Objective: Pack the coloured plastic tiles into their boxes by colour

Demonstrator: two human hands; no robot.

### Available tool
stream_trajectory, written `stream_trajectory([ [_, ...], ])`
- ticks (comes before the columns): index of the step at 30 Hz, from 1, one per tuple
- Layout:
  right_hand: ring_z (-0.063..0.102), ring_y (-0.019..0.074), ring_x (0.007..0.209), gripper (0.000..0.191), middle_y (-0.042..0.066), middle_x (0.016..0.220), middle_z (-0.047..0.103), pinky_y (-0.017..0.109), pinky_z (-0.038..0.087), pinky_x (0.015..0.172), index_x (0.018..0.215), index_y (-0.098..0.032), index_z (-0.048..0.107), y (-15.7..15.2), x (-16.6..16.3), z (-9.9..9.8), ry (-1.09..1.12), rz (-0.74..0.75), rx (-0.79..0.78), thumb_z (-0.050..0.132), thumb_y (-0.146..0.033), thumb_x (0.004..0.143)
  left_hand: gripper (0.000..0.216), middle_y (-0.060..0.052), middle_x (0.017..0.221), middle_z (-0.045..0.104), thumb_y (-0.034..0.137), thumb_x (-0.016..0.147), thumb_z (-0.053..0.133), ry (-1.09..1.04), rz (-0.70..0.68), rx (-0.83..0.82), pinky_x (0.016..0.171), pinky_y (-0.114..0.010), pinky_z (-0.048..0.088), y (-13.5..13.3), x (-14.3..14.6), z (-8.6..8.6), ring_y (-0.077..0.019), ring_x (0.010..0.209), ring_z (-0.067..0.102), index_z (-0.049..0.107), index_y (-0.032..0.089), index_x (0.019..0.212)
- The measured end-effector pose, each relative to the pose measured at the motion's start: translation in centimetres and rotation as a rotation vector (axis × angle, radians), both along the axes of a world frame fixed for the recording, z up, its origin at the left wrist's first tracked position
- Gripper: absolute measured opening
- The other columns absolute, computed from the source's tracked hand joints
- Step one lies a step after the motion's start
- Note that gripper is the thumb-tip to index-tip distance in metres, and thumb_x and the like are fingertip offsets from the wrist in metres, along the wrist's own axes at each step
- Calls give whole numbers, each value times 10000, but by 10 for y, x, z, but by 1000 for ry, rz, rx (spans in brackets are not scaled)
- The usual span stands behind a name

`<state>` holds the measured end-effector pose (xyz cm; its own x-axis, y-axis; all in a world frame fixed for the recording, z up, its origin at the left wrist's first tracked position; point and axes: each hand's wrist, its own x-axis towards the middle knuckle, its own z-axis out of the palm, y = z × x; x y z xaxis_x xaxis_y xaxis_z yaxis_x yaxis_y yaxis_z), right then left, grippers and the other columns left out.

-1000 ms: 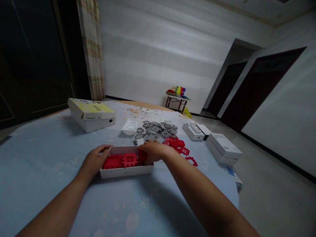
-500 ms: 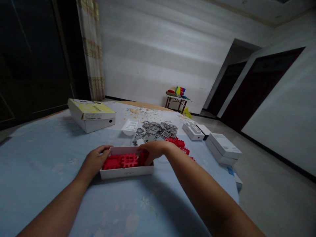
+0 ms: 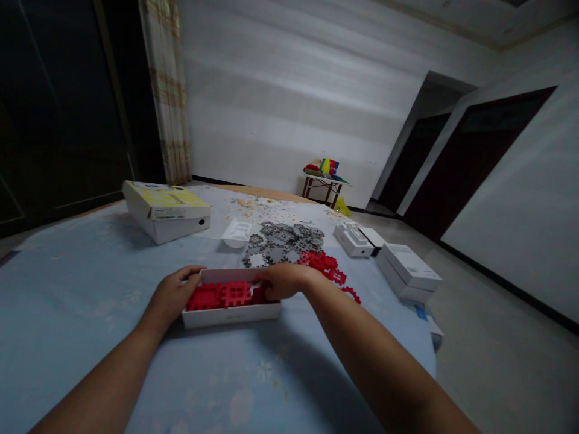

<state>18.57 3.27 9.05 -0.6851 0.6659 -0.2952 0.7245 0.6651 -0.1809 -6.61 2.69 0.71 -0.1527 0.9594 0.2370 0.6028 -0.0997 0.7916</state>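
A shallow white box [image 3: 235, 313] lies on the light blue table cover [image 3: 67, 301] and holds several red grid-shaped plastic pieces [image 3: 226, 293]. My left hand [image 3: 173, 294] curls round the box's left end and grips it. My right hand [image 3: 284, 281] rests inside the box's right end, fingers closed down on the red pieces there. More loose red pieces [image 3: 326, 266] lie just right of the box, and a heap of grey pieces [image 3: 283, 239] lies behind it.
A yellow-topped white box [image 3: 165, 210] stands at the back left, a small white tray [image 3: 238, 232] behind the grey heap. White boxes [image 3: 407, 270] and a white device [image 3: 355, 238] sit at the table's right edge. A small table [image 3: 323, 181] with coloured items stands by the wall.
My right hand has sunk lower into the box's right end and flattened onto the red pieces. My left hand and the box have stayed in place.
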Motion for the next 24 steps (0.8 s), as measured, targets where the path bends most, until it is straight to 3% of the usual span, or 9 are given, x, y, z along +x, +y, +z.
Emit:
stream_trajectory([
  [4,586,195,909,385,48,1019,658,290,392,770,1149,-228,554,-7,-2,4,216,-102,188,507,-221,766,415,-59,877,700,422,670,420,-14,-18,-22,697,-268,485,1,-1,-2,-217,799,631,636,164,913],
  [7,537,206,996,352,58,1066,628,336,339,866,1135,-228,560,-17,-8,3,386,-54,284,532,-315,795,417,-57,865,701,422,662,427,-24,-13,-21,670,-259,488,0,0,0,-212,775,634,640,163,911],
  [11,480,242,1043,414,66,1098,590,388,306,874,1113,-267,574,-28,-19,-3,394,69,293,592,-463,749,426,-60,848,701,422,648,428,-27,-3,-7,679,-259,487,-2,2,4,-214,774,634,646,153,896],
  [24,520,223,954,382,59,1002,596,368,323,833,1092,-276,597,-24,-25,-17,410,12,277,595,-445,749,407,-48,847,704,411,652,424,-16,-10,11,686,-255,484,-1,1,2,-207,771,633,650,168,888],
])
